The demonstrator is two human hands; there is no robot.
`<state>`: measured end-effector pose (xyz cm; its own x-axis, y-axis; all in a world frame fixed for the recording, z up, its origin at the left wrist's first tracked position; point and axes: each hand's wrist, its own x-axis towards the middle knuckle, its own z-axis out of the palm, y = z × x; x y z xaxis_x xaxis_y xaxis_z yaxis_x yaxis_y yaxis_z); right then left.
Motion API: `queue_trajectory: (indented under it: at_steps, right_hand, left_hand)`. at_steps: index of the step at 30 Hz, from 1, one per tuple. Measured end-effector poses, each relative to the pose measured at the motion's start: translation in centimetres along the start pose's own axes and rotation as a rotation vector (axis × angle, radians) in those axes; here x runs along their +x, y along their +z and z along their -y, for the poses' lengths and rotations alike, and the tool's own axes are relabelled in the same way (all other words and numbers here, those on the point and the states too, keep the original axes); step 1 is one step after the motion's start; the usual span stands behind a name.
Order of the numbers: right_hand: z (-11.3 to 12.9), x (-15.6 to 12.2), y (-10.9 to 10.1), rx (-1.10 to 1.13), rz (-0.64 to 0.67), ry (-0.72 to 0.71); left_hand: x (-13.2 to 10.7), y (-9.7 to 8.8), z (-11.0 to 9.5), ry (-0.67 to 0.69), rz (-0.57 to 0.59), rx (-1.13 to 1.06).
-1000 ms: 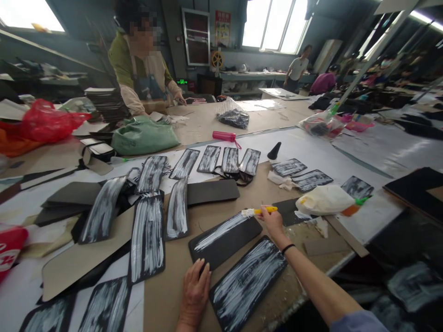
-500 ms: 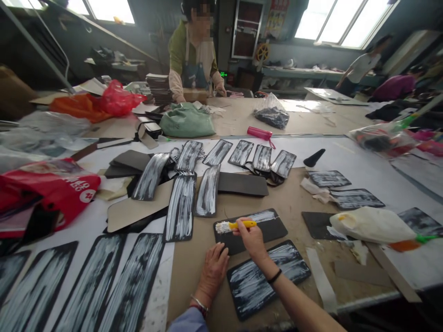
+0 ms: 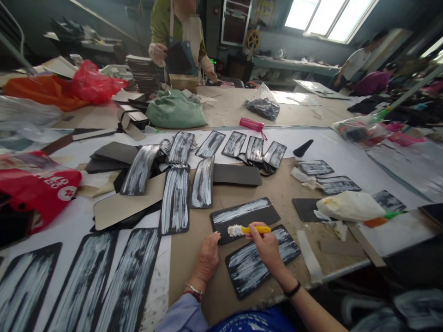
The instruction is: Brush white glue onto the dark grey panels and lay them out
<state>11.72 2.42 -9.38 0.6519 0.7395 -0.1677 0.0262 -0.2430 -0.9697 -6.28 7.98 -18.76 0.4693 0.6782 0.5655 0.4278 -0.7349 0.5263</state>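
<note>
My right hand [image 3: 266, 249] is closed round the yellow handle of a paintbrush [image 3: 245, 229], its bristles thick with white paste. Under the bristles lies a black panel [image 3: 254, 217] with a white streak along its far side. My left hand [image 3: 206, 258] rests at the panel's near left corner, fingers stretched out and holding nothing. Closer to me is another black panel [image 3: 251, 265] smeared white over most of its face; my right hand and wrist hide part of it.
Several white-streaked panels [image 3: 175, 200] lie left and beyond. Bare dark panels [image 3: 237, 175] sit behind the work. A whitish bag [image 3: 346, 206] with an orange and green tip is at right. A pink bottle [image 3: 252, 124] and green bag [image 3: 176, 110] stand farther back, near a co-worker [image 3: 180, 41].
The brush has moved toward the panel's near side, and the white streak now runs nearly the panel's full length. My view has shifted. The co-worker now holds up a dark piece.
</note>
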Motion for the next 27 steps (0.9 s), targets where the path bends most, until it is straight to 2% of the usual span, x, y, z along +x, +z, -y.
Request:
queue_trajectory:
  at_steps: [3, 6, 9, 15, 17, 19, 21, 24, 27]
  right_hand:
    - [-1.0, -1.9, 1.9, 0.059, 0.016, 0.043]
    - [-1.9, -1.7, 1.6, 0.070, -0.022, 0.065]
    - [-2.7, 0.2, -1.2, 0.005, -0.107, 0.032]
    - [-3.5, 5.2, -9.6, -0.289, -0.343, -0.134]
    - [-3.4, 6.3, -11.5, -0.351, -0.395, -0.188]
    - [-3.1, 6.6, -12.4, -0.396, -0.412, -0.264]
    - [-2.8, 6.2, -12.3, -0.502, -0.384, -0.421]
    - [-2.9, 4.5, -10.4, -0.709, -0.264, -0.645]
    - [-2.9, 1.8, -7.2, -0.798, -0.112, -0.719]
  left_hand:
    - [0.1, -0.4, 0.5, -0.014, 0.017, -0.020]
    - [0.2, -0.5, 0.4, 0.018, 0.057, 0.001]
    - [0.1, -0.5, -0.1, 0.064, 0.074, 0.027]
    - [-0.4, -0.1, 0.1, 0.135, 0.054, 0.080]
    - [-0.5, 0.1, 0.5, 0.169, 0.052, 0.091]
    - [-0.7, 0.3, 0.8, 0.188, 0.046, 0.097]
    - [-0.8, 0.4, 1.0, 0.187, 0.041, 0.103]
    - [-0.9, 0.4, 1.0, 0.189, 0.041, 0.119]
    - [-0.8, 0.4, 1.0, 0.192, 0.043, 0.118]
